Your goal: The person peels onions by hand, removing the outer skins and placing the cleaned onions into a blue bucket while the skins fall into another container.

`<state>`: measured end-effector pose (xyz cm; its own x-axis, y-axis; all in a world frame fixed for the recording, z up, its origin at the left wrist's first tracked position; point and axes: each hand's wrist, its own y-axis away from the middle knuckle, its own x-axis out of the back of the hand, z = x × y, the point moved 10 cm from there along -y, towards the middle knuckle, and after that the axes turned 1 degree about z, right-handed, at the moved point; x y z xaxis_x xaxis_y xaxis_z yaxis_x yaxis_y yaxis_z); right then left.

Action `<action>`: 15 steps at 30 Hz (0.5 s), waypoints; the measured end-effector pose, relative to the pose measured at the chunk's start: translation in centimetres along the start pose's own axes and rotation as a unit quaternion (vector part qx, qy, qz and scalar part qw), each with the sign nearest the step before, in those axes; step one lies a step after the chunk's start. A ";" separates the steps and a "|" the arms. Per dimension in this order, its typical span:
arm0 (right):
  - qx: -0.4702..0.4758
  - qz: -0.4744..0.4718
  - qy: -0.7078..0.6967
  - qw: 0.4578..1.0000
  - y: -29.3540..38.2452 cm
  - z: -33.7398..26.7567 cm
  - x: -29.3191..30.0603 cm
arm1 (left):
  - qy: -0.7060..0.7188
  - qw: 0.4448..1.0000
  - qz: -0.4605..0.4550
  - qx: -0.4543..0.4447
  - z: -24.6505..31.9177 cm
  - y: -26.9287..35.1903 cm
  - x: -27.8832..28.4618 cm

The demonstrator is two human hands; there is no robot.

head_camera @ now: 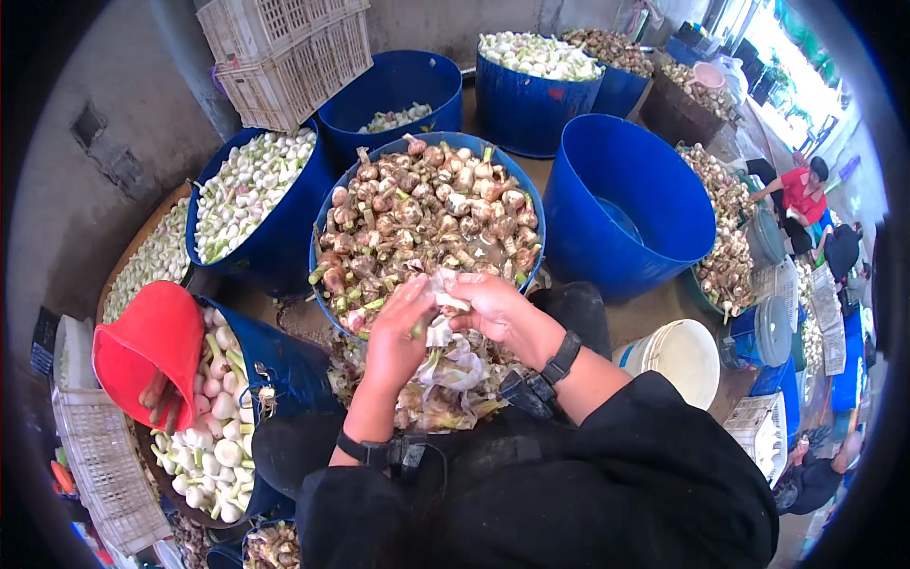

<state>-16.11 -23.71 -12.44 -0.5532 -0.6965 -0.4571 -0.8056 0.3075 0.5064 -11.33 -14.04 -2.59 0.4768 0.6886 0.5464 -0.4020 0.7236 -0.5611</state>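
Over the near rim of a blue tub (318, 274) heaped with unpeeled garlic bulbs (419, 206), my two hands meet around one partly peeled garlic bulb (452, 304). My right hand (494, 306) grips the bulb between thumb and fingers. My left hand (398, 327) is at the bulb's left side, its fingers bent against loose whitish skin; its exact grip is hard to tell. Papery garlic skins (455, 373) hang and lie in a pile beneath my hands, close to my lap. Both wrists wear black bands.
Peeled white garlic fills blue tubs at left (256, 192) and lower left, where a red scoop (146, 348) rests. An empty blue tub (633, 199) and a whitish bucket (682, 366) stand at right. Stacked plastic crates (284, 64) rise behind. Several people work at far right.
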 end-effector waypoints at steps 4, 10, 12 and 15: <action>0.179 -0.110 -0.030 0.977 2.5 -3.3 -3.7 | 0.426 0.810 0.178 0.360 -7.7 1.7 -0.1; 0.314 -0.171 0.007 0.934 9.5 -7.7 -4.8 | 0.680 0.536 0.241 0.439 -14.0 4.5 -0.3; 0.339 -0.202 -0.071 0.916 10.1 -11.5 -4.0 | 0.673 0.533 0.248 0.448 -14.0 4.4 -0.3; 0.167 -0.085 0.262 0.947 6.4 -7.1 -4.3 | 0.482 0.637 0.325 0.506 -14.2 5.3 1.4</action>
<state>-17.37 -23.33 -2.02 -0.2985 -0.9535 -0.0410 -0.9441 0.2887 0.1589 -1.71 -9.89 -13.58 0.0157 0.8623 -0.5061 -0.8252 0.2971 0.4804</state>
